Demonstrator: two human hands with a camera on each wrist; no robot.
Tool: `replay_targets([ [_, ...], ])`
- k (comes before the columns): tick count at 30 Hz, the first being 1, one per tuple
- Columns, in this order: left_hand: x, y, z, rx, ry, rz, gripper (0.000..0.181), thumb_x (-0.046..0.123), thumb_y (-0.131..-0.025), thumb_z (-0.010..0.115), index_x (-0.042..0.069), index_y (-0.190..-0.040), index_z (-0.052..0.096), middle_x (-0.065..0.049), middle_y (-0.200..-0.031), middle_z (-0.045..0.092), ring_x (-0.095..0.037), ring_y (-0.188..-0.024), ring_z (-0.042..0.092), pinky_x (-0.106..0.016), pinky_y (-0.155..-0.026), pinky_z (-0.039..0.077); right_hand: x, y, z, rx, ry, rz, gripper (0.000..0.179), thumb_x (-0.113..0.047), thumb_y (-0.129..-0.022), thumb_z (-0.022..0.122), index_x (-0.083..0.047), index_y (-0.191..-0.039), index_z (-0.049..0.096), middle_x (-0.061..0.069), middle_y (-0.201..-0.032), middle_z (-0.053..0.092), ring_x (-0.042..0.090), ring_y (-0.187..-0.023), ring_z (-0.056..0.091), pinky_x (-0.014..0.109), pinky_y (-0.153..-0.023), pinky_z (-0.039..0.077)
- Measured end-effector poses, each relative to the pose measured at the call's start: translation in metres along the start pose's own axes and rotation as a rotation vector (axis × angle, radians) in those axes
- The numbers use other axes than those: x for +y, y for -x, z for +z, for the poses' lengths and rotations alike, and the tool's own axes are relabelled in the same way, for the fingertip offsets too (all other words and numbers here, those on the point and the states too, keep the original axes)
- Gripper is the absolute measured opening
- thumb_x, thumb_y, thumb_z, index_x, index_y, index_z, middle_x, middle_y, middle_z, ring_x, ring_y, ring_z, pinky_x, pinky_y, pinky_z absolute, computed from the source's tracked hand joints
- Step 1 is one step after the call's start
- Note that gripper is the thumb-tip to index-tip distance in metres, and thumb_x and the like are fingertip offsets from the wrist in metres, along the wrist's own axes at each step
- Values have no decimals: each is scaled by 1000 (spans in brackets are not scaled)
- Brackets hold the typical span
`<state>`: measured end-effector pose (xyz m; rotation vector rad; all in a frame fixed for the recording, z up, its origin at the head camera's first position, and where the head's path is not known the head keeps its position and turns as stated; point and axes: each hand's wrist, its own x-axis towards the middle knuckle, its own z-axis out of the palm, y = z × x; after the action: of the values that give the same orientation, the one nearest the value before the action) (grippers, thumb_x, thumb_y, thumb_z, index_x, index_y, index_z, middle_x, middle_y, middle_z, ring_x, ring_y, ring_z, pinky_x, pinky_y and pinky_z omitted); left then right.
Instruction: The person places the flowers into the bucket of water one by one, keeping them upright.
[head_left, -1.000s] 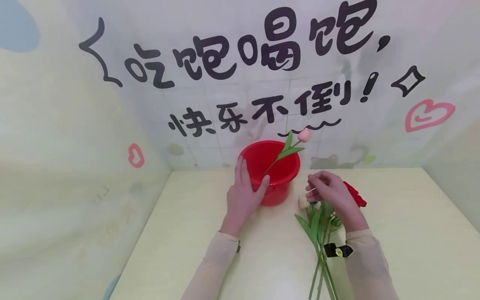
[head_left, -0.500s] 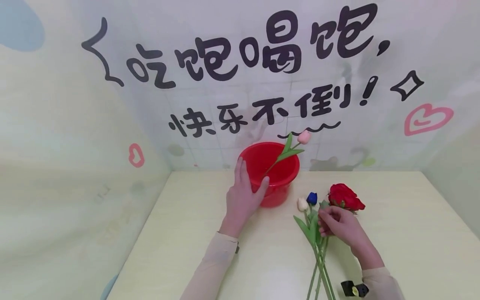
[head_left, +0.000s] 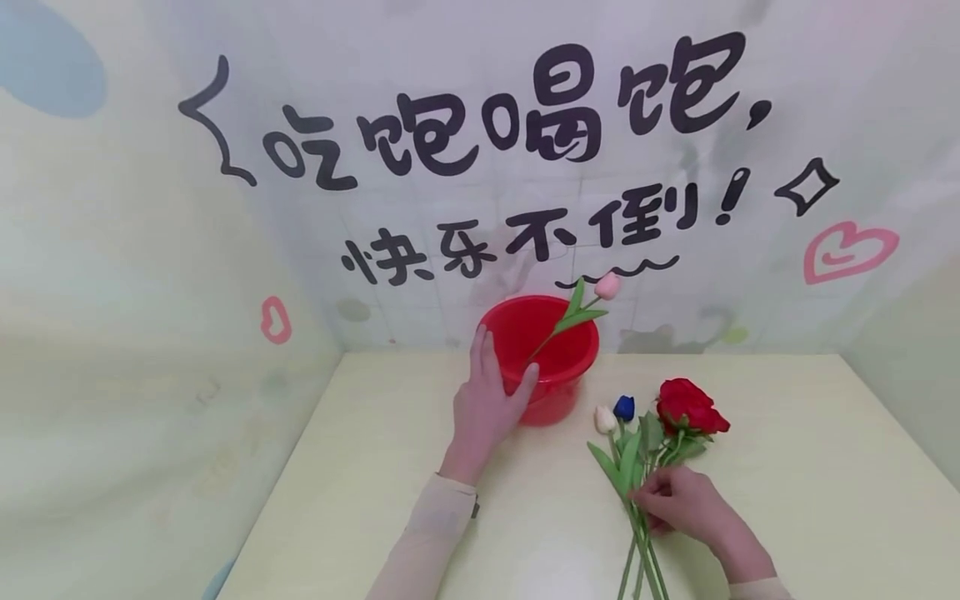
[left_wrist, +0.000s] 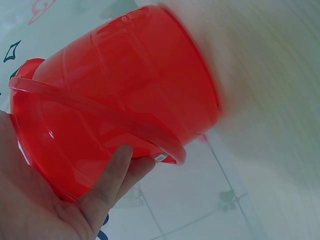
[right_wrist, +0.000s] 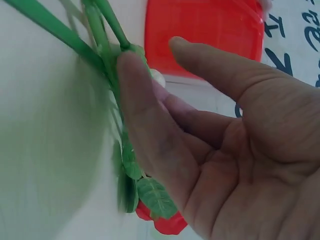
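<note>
My left hand (head_left: 487,412) holds the near left side of a red plastic bucket (head_left: 553,406), its thumb at the front rim and its fingers along the left. In the left wrist view the bucket's handle (left_wrist: 100,106) hangs across its side, near my fingertips (left_wrist: 120,155). A pink tulip (head_left: 607,287) leans in the bucket, bloom above the rim. My right hand (head_left: 686,507) is at the stems (head_left: 634,542) of the flowers on the table; its fingers touch them, while the thumb stands apart in the right wrist view. The flowers are a white tulip (head_left: 604,419), a blue tulip (head_left: 624,407) and a red rose (head_left: 686,406).
The pale wooden table (head_left: 360,467) meets a cloth backdrop (head_left: 420,317) with black lettering right behind the bucket. More printed cloth (head_left: 150,417) flanks the table on the left. The flower stems cross one another and run toward the table's front.
My right hand has moved down from above the blooms to the stems, uncovering the rose and the blue tulip. My left hand and the bucket have stayed in place; the head view has tilted slightly.
</note>
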<state>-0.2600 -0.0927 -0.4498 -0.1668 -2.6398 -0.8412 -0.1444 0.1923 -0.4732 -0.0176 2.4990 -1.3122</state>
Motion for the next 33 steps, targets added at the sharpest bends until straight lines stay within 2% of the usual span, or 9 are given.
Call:
replay_targets([
  [7,0,3,1,-14,7,-13,104,60,-95,67,14,-170,11,-9,-149,52,-8,-54,54,-32,-69,62,-4,-1,19,97,75,101,21,-17,-91,82,-6,-82,66,5,-71,63,17,-57,63,32,-58,56],
  [19,0,4,2,-5,2,-18,103,60,-96,66,13,-169,13,-9,-148,53,-8,-56,55,-33,-69,62,-11,-6,29,144,178,73,27,-16,-90,83,-9,-72,65,3,-58,60,15,-52,58,29,-55,46],
  [26,0,3,0,7,-3,-18,103,60,-95,67,13,-169,14,-9,-148,54,-8,-56,55,-32,-69,62,-13,-8,35,142,184,99,25,-15,-89,84,-8,-74,65,3,-62,59,15,-54,56,30,-55,47],
  [33,0,2,1,10,0,-16,103,59,-95,69,13,-169,14,-9,-146,56,-8,-57,56,-35,-72,63,-12,-10,40,172,254,68,24,-16,-88,84,-7,-76,65,2,-66,59,16,-59,54,30,-55,46],
])
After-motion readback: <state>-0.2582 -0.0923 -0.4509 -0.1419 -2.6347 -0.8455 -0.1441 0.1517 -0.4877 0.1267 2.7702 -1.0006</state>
